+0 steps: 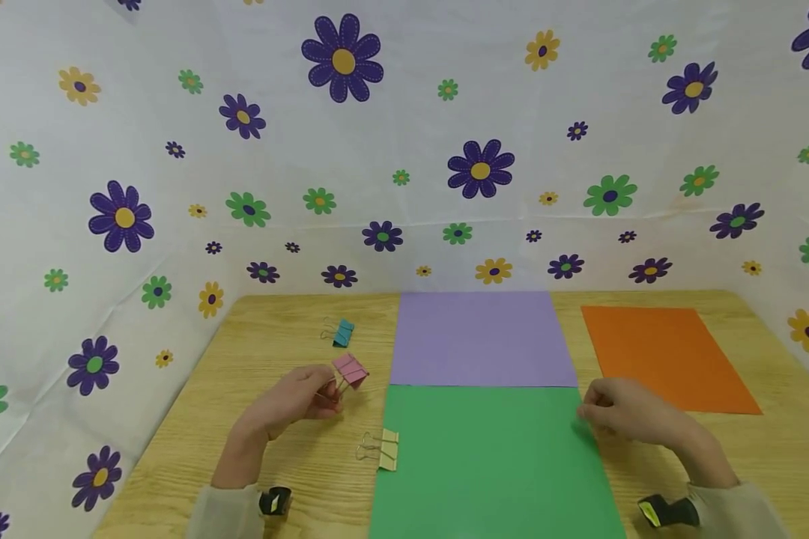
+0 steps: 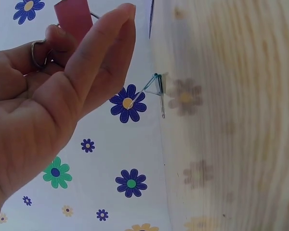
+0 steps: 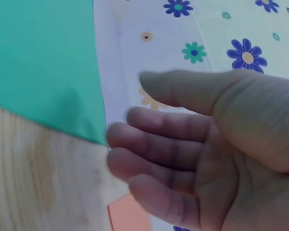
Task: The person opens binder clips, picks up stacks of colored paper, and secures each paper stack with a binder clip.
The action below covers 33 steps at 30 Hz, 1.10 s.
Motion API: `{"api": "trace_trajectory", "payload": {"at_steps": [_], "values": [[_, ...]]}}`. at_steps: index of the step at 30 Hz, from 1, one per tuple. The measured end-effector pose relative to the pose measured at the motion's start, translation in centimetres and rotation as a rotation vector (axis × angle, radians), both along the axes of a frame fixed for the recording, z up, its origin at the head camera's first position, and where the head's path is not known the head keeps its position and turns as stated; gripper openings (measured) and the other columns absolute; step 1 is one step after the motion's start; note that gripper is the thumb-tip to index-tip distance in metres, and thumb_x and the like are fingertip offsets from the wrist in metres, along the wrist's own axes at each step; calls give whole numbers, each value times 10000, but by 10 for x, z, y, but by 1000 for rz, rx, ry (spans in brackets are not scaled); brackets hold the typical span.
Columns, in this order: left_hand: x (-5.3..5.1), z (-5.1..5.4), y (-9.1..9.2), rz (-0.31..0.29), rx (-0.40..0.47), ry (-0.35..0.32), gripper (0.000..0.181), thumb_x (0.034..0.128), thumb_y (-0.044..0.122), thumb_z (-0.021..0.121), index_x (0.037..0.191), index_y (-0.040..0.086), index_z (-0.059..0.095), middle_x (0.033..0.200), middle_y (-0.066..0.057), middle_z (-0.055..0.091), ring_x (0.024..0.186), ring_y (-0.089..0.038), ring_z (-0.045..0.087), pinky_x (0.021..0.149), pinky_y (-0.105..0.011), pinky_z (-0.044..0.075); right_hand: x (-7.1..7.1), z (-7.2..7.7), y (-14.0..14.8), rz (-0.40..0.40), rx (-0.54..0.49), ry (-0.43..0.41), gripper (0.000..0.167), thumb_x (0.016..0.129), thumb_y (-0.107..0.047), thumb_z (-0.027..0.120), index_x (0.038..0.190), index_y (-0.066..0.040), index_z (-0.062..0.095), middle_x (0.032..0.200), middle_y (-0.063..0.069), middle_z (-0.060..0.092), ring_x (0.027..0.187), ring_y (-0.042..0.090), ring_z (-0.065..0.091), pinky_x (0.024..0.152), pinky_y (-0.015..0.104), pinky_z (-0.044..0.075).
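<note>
My left hand [image 1: 290, 400] holds a pink binder clip [image 1: 351, 370] by its wire handles above the wood table, left of the green sheet [image 1: 485, 464]. In the left wrist view the pink clip [image 2: 74, 19] shows behind the fingers of the left hand [image 2: 62, 91]. A yellow binder clip [image 1: 388, 450] sits at the green sheet's left edge, its handles pointing left. My right hand [image 1: 637, 415] hovers at the green sheet's right edge; in the right wrist view the right hand [image 3: 197, 144] has loosely bent fingers with nothing between them.
A blue binder clip [image 1: 343, 333] lies farther back on the left of the table [image 1: 209, 404]. A purple sheet [image 1: 482, 337] meets the green sheet's far edge. An orange sheet [image 1: 674, 359] lies at the right. Flowered cloth [image 1: 404, 112] hangs behind and at the sides.
</note>
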State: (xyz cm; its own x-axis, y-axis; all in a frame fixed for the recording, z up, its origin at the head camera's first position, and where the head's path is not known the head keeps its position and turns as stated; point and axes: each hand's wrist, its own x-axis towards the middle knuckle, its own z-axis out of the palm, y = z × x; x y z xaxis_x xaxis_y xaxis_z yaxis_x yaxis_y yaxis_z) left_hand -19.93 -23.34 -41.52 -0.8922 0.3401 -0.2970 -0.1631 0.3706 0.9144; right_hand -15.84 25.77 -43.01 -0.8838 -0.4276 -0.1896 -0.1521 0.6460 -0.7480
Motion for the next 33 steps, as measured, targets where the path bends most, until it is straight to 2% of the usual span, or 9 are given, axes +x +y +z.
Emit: {"api": "trace_trajectory", "payload": {"at_steps": [5,8,13,21,22,25,28,29,33], "values": [[0,1,1,-12,-2,-2,377,1078,275,368,913,-25,526,963,-177,624,885,-245,665,825,-385,586,-12,10,-13,-121,62,212,163,973,-160,632,973,3,641,872,58,650,762,182,569,635,304,498],[0,2,-1,-2,-9,0,399,1081,306,387,930,-32,535,962,-176,628,877,-239,674,812,-370,589,-25,18,-22,-177,92,275,213,953,-145,645,1034,52,647,976,157,668,872,290,605,719,401,539],[0,2,-1,6,-17,4,466,1058,387,459,996,-60,577,972,-173,631,865,-232,673,797,-355,592,-48,21,-34,-245,122,224,384,943,-178,634,1184,119,590,1187,311,600,1043,432,588,841,520,534],[0,2,0,-35,13,16,411,1036,343,531,990,-61,585,1061,-209,614,953,-257,670,862,-388,577,-80,9,-45,-330,156,134,555,888,-159,664,1253,215,480,1284,405,509,1128,497,543,940,564,490],[0,3,0,-41,18,16,401,1035,331,533,990,-63,583,1071,-216,611,960,-257,669,867,-388,575,-83,7,-46,-335,162,125,573,877,-159,676,1249,227,470,1271,412,508,1110,492,546,926,558,498],[-1,3,-1,-48,24,15,386,1029,320,545,981,-61,582,1081,-218,609,956,-246,670,873,-385,572,-90,3,-48,-346,181,66,437,837,-164,711,1036,180,529,967,324,570,838,364,565,737,416,532],[-1,3,-2,-52,26,17,375,1032,309,541,974,-59,579,1083,-215,606,949,-238,667,877,-384,571,-96,-1,-50,-342,227,29,315,820,-182,730,822,25,493,721,103,447,654,200,418,576,281,371],[-1,4,-2,-51,25,17,374,1033,308,539,975,-59,580,1083,-212,606,947,-236,666,876,-382,571,-98,-2,-51,-343,247,20,321,823,-191,730,797,-19,461,701,54,392,640,173,370,562,273,315],[-1,4,-2,-38,22,15,366,1039,298,527,979,-60,579,1082,-214,604,942,-238,665,881,-393,569,-103,-2,-54,-327,371,46,354,816,-201,718,887,81,515,823,197,526,794,322,495,721,431,486]]}}
